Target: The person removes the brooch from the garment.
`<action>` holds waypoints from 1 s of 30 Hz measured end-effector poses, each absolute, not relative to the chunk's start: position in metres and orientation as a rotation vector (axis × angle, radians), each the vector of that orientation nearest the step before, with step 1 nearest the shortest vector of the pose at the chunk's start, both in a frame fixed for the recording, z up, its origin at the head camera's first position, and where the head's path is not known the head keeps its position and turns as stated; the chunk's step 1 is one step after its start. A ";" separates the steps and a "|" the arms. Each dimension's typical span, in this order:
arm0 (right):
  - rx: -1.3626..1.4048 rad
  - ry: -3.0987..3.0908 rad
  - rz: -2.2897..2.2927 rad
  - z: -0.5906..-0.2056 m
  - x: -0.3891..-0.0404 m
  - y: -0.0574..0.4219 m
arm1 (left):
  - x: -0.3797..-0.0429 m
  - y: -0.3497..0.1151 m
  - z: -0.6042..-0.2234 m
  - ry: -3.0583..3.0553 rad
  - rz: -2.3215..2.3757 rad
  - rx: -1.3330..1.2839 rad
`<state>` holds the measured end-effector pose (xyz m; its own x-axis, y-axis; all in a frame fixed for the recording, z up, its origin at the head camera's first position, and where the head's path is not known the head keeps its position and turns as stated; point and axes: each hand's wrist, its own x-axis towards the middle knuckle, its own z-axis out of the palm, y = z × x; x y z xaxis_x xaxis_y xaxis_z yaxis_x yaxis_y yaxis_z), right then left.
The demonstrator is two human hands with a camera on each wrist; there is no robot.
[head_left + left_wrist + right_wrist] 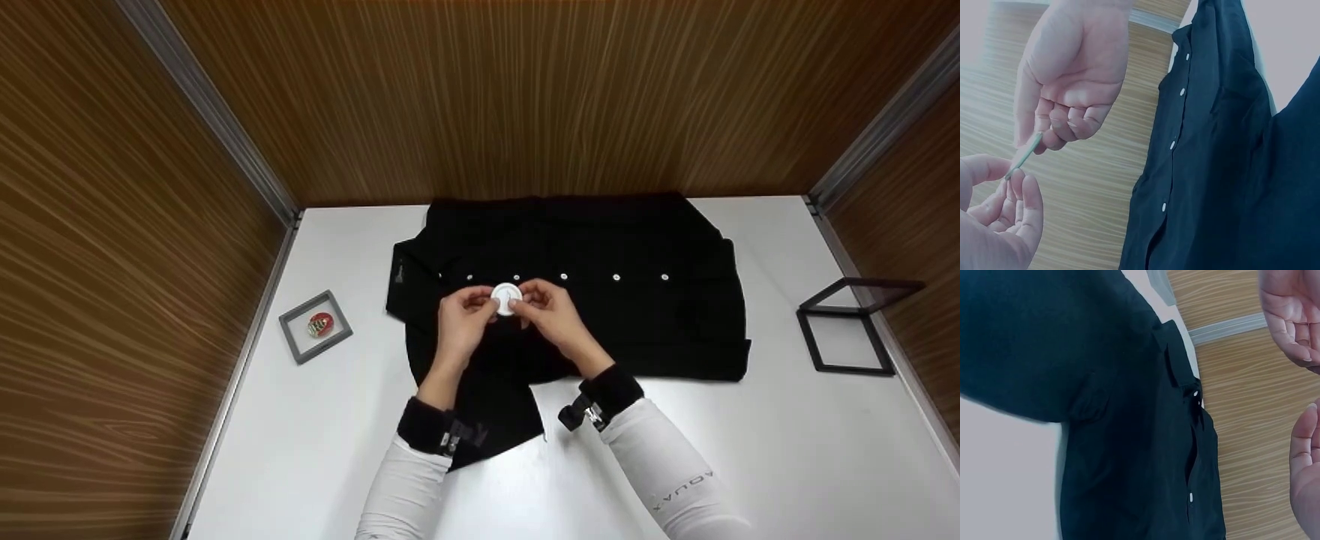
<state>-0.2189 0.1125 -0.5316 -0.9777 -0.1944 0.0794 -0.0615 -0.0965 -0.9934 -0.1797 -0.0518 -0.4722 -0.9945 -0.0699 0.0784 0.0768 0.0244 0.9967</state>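
Observation:
In the head view, a small white round disc (506,299) with a lighter rim and a faint mark at its middle is held up over a black shirt (637,322). My left hand (463,319) pinches its left edge between thumb and fingers. On the opposite edge, my right hand (553,316) pinches it too, thumb on the face. From the left wrist the disc (1024,156) appears edge-on, thin and greenish, between the left hand (999,219) below and the right hand (1072,73) above. The right wrist view shows only parts of both hands, without the disc.
The shirt lies spread on the white table (300,450), its white buttons (564,277) in a row. At left lies a grey frame (290,334) around a red and green oval piece (320,324). At right a hinged black frame (853,370) stands opened. Wood-grain walls (510,97) enclose the table.

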 end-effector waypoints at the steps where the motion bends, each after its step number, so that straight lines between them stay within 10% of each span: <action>1: -0.290 2.027 -2.267 -0.531 -0.218 0.112 | -0.179 -0.052 -0.472 -2.165 -2.130 -0.011; 30: -0.239 1.797 -2.533 -0.514 -0.210 0.106 | -0.167 -0.046 -0.455 -2.133 -2.079 -0.101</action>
